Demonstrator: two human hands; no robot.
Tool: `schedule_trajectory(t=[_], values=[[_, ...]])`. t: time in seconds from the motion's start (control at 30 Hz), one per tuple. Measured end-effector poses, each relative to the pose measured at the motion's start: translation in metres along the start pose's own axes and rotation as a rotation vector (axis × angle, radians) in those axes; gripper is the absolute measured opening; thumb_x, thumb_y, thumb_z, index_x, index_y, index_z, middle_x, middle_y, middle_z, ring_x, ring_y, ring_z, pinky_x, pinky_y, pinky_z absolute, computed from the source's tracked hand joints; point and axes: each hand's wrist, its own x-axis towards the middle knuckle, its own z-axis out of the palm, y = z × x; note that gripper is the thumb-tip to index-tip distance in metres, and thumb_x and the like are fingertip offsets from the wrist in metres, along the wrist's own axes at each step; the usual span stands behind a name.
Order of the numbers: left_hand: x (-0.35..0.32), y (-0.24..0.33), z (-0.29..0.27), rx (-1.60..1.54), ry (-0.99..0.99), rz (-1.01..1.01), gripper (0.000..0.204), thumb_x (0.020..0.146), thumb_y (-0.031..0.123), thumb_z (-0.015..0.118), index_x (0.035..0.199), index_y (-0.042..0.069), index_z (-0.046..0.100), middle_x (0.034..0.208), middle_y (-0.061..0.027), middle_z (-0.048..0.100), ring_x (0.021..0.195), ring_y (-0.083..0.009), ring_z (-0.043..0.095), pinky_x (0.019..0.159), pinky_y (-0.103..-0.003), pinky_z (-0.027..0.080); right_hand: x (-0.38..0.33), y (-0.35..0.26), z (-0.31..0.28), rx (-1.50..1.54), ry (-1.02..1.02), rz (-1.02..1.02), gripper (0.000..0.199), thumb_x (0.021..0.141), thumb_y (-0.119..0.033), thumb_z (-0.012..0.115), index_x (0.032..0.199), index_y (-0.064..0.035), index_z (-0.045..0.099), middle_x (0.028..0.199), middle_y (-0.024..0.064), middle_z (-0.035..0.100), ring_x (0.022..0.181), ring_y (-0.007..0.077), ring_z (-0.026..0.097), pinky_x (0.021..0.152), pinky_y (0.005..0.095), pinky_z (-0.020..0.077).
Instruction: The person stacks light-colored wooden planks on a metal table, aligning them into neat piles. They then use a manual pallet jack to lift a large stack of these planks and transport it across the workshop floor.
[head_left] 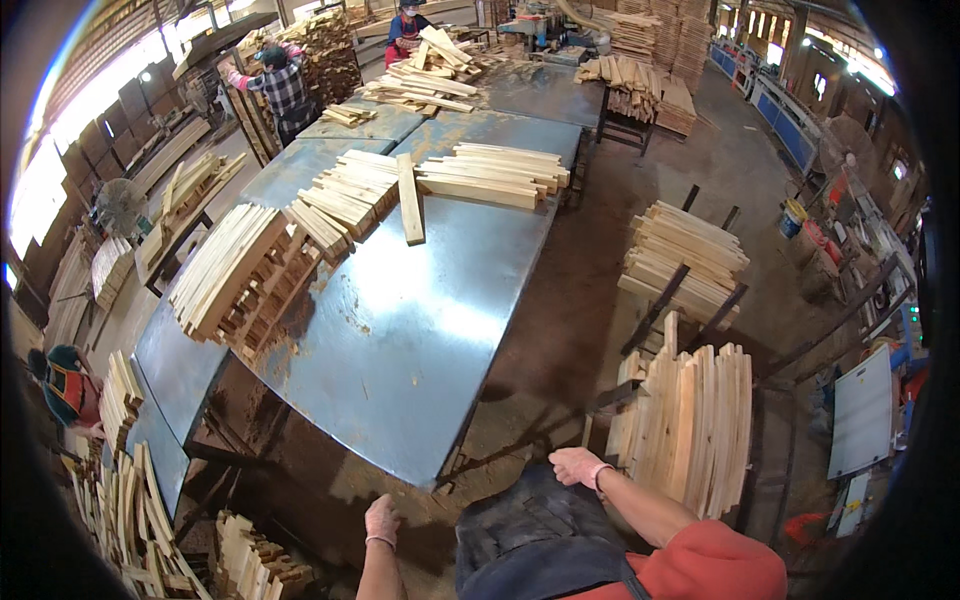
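Observation:
My left hand [382, 520], in a pale pink glove, hangs past the near corner of the metal-topped table [400, 370]. Its fingers are curled in and nothing shows in them. Over my dark apron [530, 530], my right hand [577, 466] is also gloved and closed, with no object visible in it. It is nearest to a stack of long wooden slats [690, 420] on the right. On the table, one single board [410, 200] leans out from a row of wooden slats [350, 190]. A taller stack of slats [225, 265] stands on the table's left side.
Behind the right-hand stack, more slats [685, 255] lie on a rack with dark upright posts. Loose slats [125, 510] and a small pile [255, 560] are at the lower left. Co-workers stand at the left [75, 395] and far side [285, 90]. Sawdust lies on the table.

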Motion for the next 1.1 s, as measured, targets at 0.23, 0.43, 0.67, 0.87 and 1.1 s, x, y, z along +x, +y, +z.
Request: schedule_trajectory(t=[0.23, 0.43, 0.67, 0.87, 1.1], values=[[0.053, -0.018, 0.122, 0.341, -0.005, 0.119, 0.019, 0.091, 0.022, 0.064, 0.080, 0.007, 0.067, 0.074, -0.0057, 0.063, 0.061, -0.0204, 0.059, 0.056, -0.038, 0.047, 0.033, -0.099, -0.024, 0.044, 0.227, 0.004, 0.018, 0.100, -0.024, 0.070, 0.090, -0.0112, 0.061, 0.077, -0.0007, 0.056, 0.063, 0.0116, 0.054, 0.054, 0.0284, 0.0462], [0.060, 0.009, 0.184, 0.281, 0.099, -0.040, 0.024, 0.093, 0.022, 0.063, 0.089, 0.000, 0.071, 0.078, -0.0080, 0.068, 0.064, -0.0222, 0.064, 0.058, -0.038, 0.048, 0.068, -0.209, -0.054, -0.118, 0.173, -0.109, 0.022, 0.100, -0.024, 0.067, 0.085, -0.0101, 0.060, 0.078, -0.0004, 0.057, 0.065, 0.0124, 0.055, 0.058, 0.0299, 0.0479], [0.096, 0.101, 0.253, 0.034, -0.041, -0.117, 0.020, 0.096, 0.017, 0.064, 0.080, 0.016, 0.053, 0.068, 0.0031, 0.049, 0.055, -0.0124, 0.047, 0.050, -0.029, 0.033, 0.132, -0.280, -0.083, -0.128, 0.245, -0.037, 0.024, 0.097, -0.028, 0.073, 0.103, -0.0054, 0.067, 0.087, 0.0074, 0.066, 0.070, 0.0192, 0.065, 0.060, 0.0351, 0.0572], [0.150, 0.142, 0.286, -0.053, 0.010, -0.096, 0.022, 0.097, 0.020, 0.065, 0.079, 0.016, 0.054, 0.069, 0.0033, 0.050, 0.057, -0.0132, 0.048, 0.051, -0.030, 0.035, 0.144, -0.341, -0.051, -0.224, 0.356, 0.100, 0.016, 0.097, -0.021, 0.068, 0.089, -0.0107, 0.058, 0.075, 0.0041, 0.057, 0.060, 0.0160, 0.053, 0.051, 0.0297, 0.0445], [0.227, 0.218, 0.351, 0.259, 0.034, 0.125, 0.021, 0.092, 0.022, 0.070, 0.091, 0.001, 0.068, 0.080, -0.0041, 0.064, 0.074, -0.0172, 0.061, 0.067, -0.033, 0.048, 0.201, -0.461, -0.054, -0.323, 0.216, 0.093, 0.027, 0.100, -0.019, 0.065, 0.079, -0.0167, 0.048, 0.066, -0.0027, 0.043, 0.055, 0.0124, 0.044, 0.047, 0.0303, 0.0345]])
